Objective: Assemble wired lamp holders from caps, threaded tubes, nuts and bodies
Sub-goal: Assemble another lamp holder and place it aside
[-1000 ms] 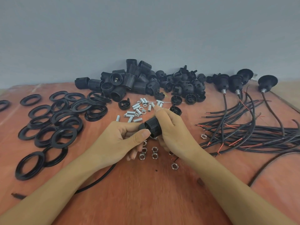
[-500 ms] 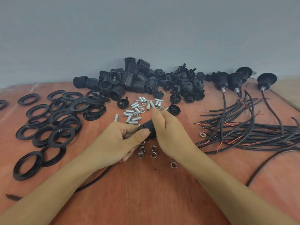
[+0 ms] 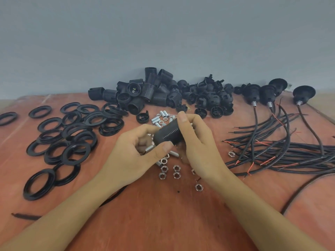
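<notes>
Body (image 3: 167,134) black, ribbed. Caps (image 3: 212,98) black. Rings (image 3: 76,151) black, glossy. Nuts (image 3: 176,168), tubes (image 3: 164,113) silver. Wires (image 3: 272,151) black, red cores. Surface (image 3: 163,214) reddish-brown, streaked. Wall (image 3: 163,33) grey-blue, plain.

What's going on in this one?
A person is putting lamp holders together at a wooden table. Both the left hand and the right hand grip one black ribbed holder body, held above loose nuts and short metal tubes. Black rings lie to the left, a pile of black parts sits at the back, and wired holders with their cables lie to the right.
</notes>
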